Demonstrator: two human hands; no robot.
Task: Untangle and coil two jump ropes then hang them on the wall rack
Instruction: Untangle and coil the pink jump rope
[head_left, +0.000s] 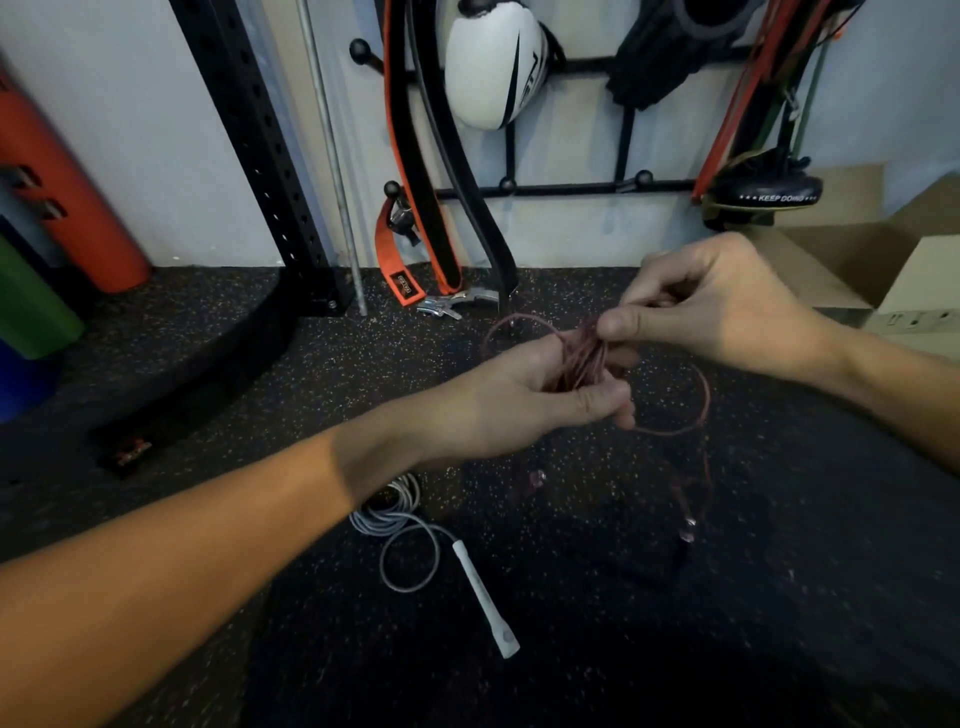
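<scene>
At the bottom centre of the frame, the white jump rope (485, 597) lies on the black speckled rubber floor (363, 374). Its thin grey cable is in loose round loops and its smooth white handle lies straight, pointing to the lower right. There is free floor around it.

Above it, in the middle, the left hand (524, 400) is closed around a bundle of the thin red jump rope (584, 358). The right hand (711, 306) pinches the top of this bundle with thumb and curled fingers. Two wide loops hang out, and a dark handle dangles below the hands.

In the upper part, the black wall rack (571, 189) has round-tipped pegs. An orange-edged lifting belt (415, 171) hangs from it at the left. A cardboard box (924, 275) stands at the right edge.
</scene>
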